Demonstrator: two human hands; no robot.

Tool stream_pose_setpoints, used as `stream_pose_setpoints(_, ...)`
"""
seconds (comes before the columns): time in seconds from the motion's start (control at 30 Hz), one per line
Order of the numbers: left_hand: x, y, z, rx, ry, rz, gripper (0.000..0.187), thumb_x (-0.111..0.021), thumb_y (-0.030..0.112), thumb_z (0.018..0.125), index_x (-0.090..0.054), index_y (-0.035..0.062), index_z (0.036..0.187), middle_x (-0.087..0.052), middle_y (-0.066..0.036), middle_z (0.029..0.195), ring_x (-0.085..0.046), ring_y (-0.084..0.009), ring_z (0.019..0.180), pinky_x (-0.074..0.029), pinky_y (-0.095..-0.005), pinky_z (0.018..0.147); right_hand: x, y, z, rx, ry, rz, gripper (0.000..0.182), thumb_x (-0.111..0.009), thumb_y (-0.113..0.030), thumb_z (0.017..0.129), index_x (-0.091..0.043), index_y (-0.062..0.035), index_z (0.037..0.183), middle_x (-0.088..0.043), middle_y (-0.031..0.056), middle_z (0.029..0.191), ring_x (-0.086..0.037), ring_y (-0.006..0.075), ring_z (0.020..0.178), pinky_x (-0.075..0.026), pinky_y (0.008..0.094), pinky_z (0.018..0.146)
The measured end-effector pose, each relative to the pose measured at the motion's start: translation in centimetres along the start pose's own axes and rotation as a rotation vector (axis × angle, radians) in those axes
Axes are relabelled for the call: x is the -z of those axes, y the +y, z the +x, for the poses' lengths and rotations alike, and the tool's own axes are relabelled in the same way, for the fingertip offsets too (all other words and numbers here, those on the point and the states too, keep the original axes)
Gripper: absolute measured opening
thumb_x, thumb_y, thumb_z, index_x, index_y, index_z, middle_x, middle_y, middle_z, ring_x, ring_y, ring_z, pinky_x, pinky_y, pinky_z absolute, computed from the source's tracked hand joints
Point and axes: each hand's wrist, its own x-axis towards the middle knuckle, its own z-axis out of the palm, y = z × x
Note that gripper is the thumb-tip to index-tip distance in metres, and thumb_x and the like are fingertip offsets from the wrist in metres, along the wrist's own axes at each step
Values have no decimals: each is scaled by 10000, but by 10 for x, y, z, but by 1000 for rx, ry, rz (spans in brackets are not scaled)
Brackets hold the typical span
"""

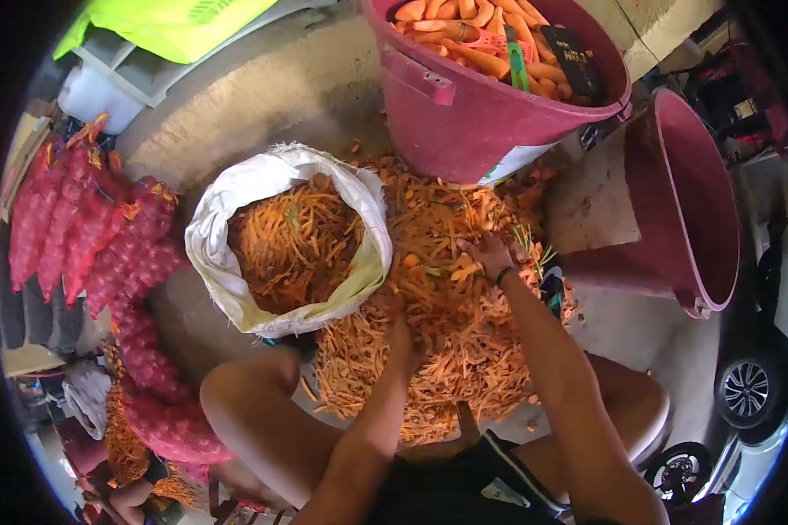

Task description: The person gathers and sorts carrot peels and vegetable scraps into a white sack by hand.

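Note:
A large heap of carrot peels (451,350) lies on the floor between my legs. My left hand (400,328) is pushed into the heap beside the white sack, its fingers blurred and partly covered by peels. My right hand (494,252), with a dark band at the wrist, rests on the far right part of the heap, fingers apart among the peels. Close to it are green stalks (534,248) and a few orange carrot pieces (464,273). The white woven sack (223,262), its rim rolled open, stands left of the heap and holds many peels (298,236).
Behind the heap stands a maroon tub (464,122) full of peeled carrots, with a green-handled peeler (517,66) on top. Another maroon tub (705,201) is tipped at the right. Red mesh sacks (140,350) line the left; a car wheel (746,388) shows far right.

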Motion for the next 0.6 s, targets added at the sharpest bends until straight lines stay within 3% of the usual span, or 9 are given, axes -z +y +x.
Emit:
stream_pose_setpoints(0.03, 0, -1, 5, -1, -44, -30, 743, -569, 685, 869, -464, 141, 1365, -586, -109, 1168, -595, -227, 1054, -543, -411, 694, -12, 1, -4, 24, 82, -1, 1227, -512, -919, 651, -287, -90, 1527, -362, 244, 1496, -404, 371, 1364, -393, 515, 1089)
stream_pose_setpoints(0.1, 6, -3, 11, -6, -124, -84, 700, -551, 680, 884, -507, 133, 1319, -621, -103, 1126, -627, -214, 988, -546, -418, 707, -9, -4, -28, -8, 39, 87, 1240, -521, -914, 650, -278, -71, 1526, -309, 238, 1527, -371, 374, 1385, -387, 513, 1098)
stream_pose_setpoints(0.17, 1, 11, -26, -4, -148, -71, 678, -525, 675, 900, -528, 124, 1294, -616, -120, 1159, -632, -221, 985, -547, -422, 703, -22, 7, -40, -32, 16, 266, 1252, -544, -901, 651, -260, -56, 1530, -231, 226, 1566, -300, 382, 1423, -362, 516, 1121)
stream_pose_setpoints(0.23, 5, 8, -30, -45, -230, -57, 675, -473, 697, 909, -554, 114, 1239, -624, -119, 1084, -621, -213, 863, -533, -402, 659, -32, 7, -56, -28, 21, 351, 1255, -566, -884, 657, -231, -58, 1539, -211, 221, 1575, -282, 384, 1431, -347, 517, 1130)
stream_pose_setpoints(0.3, 15, -4, -6, -133, -367, -38, 712, -395, 743, 911, -585, 101, 1155, -645, -100, 900, -595, -191, 621, -504, -359, 574, -35, 3, -73, 3, 1, 454, 1287, -608, -858, 659, -173, -36, 1548, -183, 233, 1580, -276, 389, 1432, -328, 514, 1139)
stream_pose_setpoints(0.4, 21, -11, -5, -108, -353, -34, 716, -385, 711, 933, -592, 63, 1157, -659, -114, 936, -628, -221, 678, -523, -371, 585, -37, -9, -113, -153, -120, 674, 1323, -620, -850, 660, -139, 14, 1539, -189, 262, 1568, -282, 393, 1427, -333, 511, 1132)
stream_pose_setpoints(0.43, 25, -16, 3, -76, -357, -38, 698, -406, 689, 939, -588, 58, 1174, -662, -120, 964, -638, -228, 704, -530, -374, 591, -54, 6, -109, -182, -68, 733, 1352, -645, -842, 646, -144, 57, 1523, -231, 292, 1542, -302, 395, 1415, -345, 515, 1121)
stream_pose_setpoints(0.5, 33, -25, 28, -15, -365, -46, 666, -448, 646, 950, -580, 46, 1208, -666, -133, 1020, -657, -242, 757, -546, -380, 605, -81, 42, -96, -224, -102, 810, 1210, -640, -778, 721, -199, 8, 1529, -222, 247, 1559, -273, 380, 1431, -362, 461, 1060)
stream_pose_setpoints(0.6, 10, 9, -73, -66, -423, -1, 604, -532, 550, 956, -560, 40, 1278, -639, -136, 1159, -654, -248, 890, -549, -387, 684, -87, 34, -142, -137, -36, 1084, 956, -634, -618, 852, -279, -25, 1512, -297, 208, 1530, -353, 360, 1381, -416, 572, 1052)
